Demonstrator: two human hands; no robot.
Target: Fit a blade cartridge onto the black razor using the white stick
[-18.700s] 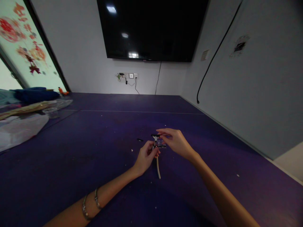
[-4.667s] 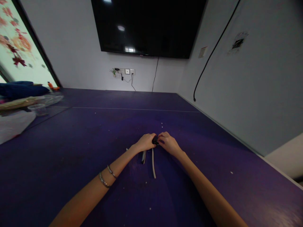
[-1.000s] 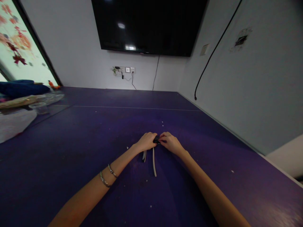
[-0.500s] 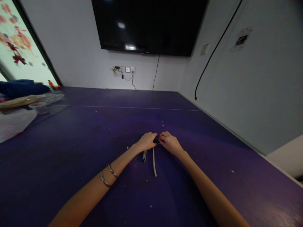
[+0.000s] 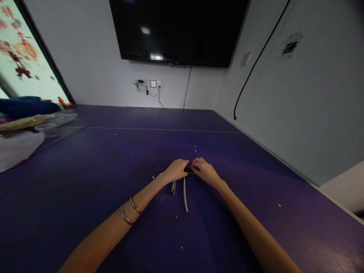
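Both hands meet over a small black object [image 5: 188, 170] at the middle of the purple surface [image 5: 127, 242]. Closed around its left side is my left hand [image 5: 176, 170], with two bracelets on that wrist. My right hand [image 5: 205, 171] pinches the object's right side with bent fingers. What exactly the black thing is cannot be made out, as the fingers cover much of it. A thin off-white strip [image 5: 185, 195] extends from under the hands toward me. Beside it, below my left hand, lies a shorter white-and-dark piece [image 5: 173, 187], partly hidden.
Blue cloth [image 5: 25, 107] and a white plastic bag [image 5: 19, 148] are piled at the left edge. Tiny white scraps dot the surface. A television [image 5: 182, 34] hangs on the back wall above sockets [image 5: 153, 83]. A black cable [image 5: 257, 58] dangles along the right wall.
My right fingers have shifted very slightly at the black object. My left hand and the strips stay where they were.
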